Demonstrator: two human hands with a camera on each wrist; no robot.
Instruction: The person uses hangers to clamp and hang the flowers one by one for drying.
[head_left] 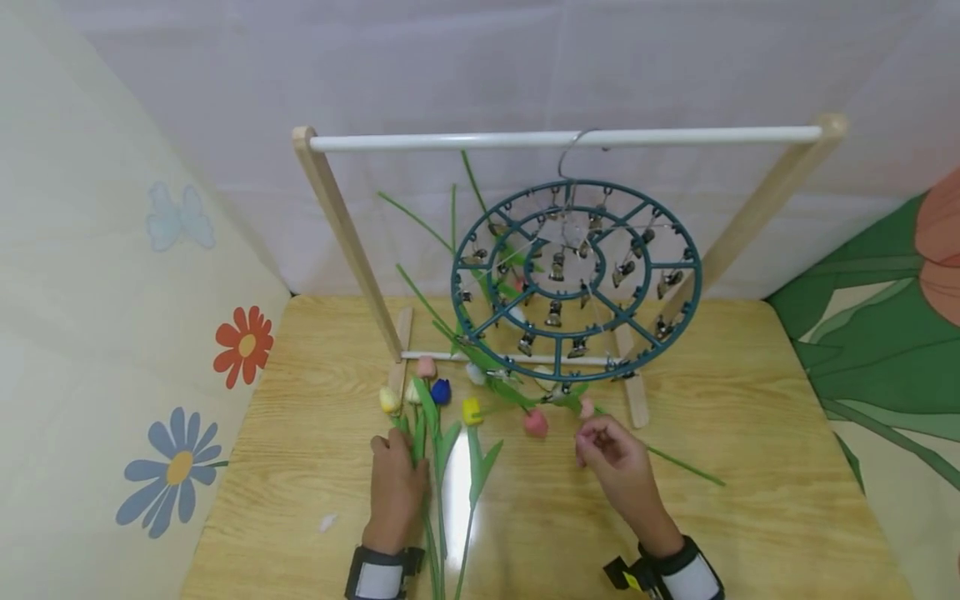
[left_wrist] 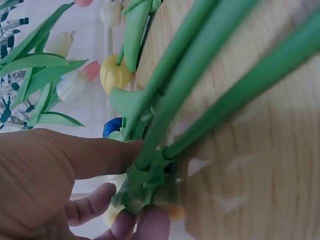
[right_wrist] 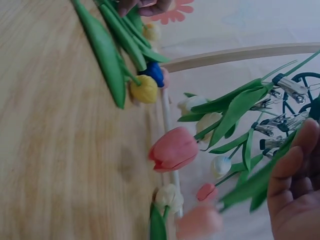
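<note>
My left hand [head_left: 395, 487] pinches several green stems [left_wrist: 170, 100] of artificial tulips between thumb and fingers, low over the table. Cream, pink and blue tulip heads [head_left: 440, 392] show just beyond it. My right hand [head_left: 618, 467] is raised under the front rim of a round dark green clip hanger [head_left: 558, 358], its fingers loosely bent. Beside those fingers hangs a pink tulip [right_wrist: 200, 220], blurred, with a long green leaf [right_wrist: 260, 180]. More tulips hang heads down from the metal clips [right_wrist: 292, 87], among them a larger pink one [right_wrist: 174, 149].
A wooden stand [head_left: 345, 242] with a white top bar [head_left: 450, 142] carries the hanger by its hook. On the table [head_left: 285, 467], a yellow tulip [head_left: 472, 411] lies right of my left hand. A green stem [head_left: 686, 469] lies beyond my right hand. A white scrap [head_left: 327, 522] is at the left.
</note>
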